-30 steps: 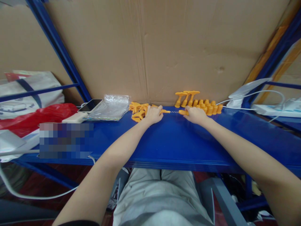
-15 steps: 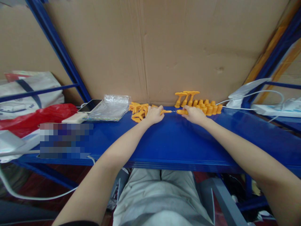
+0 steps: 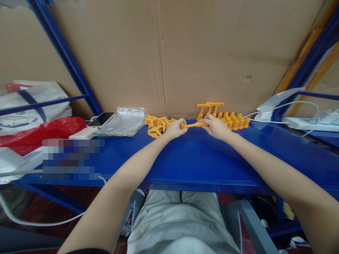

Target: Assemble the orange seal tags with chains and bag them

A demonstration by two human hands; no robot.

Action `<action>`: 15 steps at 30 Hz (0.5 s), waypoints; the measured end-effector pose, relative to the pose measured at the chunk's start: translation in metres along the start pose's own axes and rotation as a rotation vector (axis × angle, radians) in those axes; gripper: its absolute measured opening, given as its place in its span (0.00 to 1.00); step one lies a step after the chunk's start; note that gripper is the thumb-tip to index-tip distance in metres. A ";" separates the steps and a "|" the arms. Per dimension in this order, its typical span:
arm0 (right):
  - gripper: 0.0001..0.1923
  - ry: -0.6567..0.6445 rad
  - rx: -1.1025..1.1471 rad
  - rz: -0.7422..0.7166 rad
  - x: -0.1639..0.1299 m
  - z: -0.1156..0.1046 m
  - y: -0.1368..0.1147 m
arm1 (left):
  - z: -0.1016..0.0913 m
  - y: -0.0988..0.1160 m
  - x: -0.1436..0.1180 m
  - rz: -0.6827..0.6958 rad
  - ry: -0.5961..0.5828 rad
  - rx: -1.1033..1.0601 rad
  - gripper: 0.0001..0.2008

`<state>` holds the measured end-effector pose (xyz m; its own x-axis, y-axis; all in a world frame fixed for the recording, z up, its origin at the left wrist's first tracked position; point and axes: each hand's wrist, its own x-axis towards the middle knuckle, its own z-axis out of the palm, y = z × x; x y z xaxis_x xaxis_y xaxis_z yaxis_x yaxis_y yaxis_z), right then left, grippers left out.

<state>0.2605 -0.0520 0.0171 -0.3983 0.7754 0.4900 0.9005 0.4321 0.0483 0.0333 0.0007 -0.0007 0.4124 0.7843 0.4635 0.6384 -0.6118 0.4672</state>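
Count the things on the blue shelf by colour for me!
Orange: 3 groups - loose pile, standing row, piece held by both hands.
Clear bag: 1
Phone: 1
Red bag: 1
Total: 6

- The blue painted metal shelf (image 3: 196, 158) is smooth and glossy, catching the light.
- The orange ribbed plastic pieces (image 3: 233, 121) look matt, moulded.
- The brown corrugated cardboard sheet (image 3: 201, 53) behind is dull, creased, slightly dented.
- The clear crinkled plastic bag (image 3: 124, 121) shines.
- The red plastic bag (image 3: 39, 132) is thin, glossy.
- The dark flat phone (image 3: 101, 119) has a glassy face.
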 end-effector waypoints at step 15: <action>0.23 0.008 0.190 -0.037 0.004 0.016 0.018 | 0.002 0.006 0.000 -0.111 0.005 -0.040 0.09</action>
<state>0.2723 -0.0340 0.0062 -0.4285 0.7539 0.4981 0.8358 0.5401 -0.0984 0.0384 -0.0028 0.0011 0.3375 0.8470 0.4107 0.6533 -0.5248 0.5456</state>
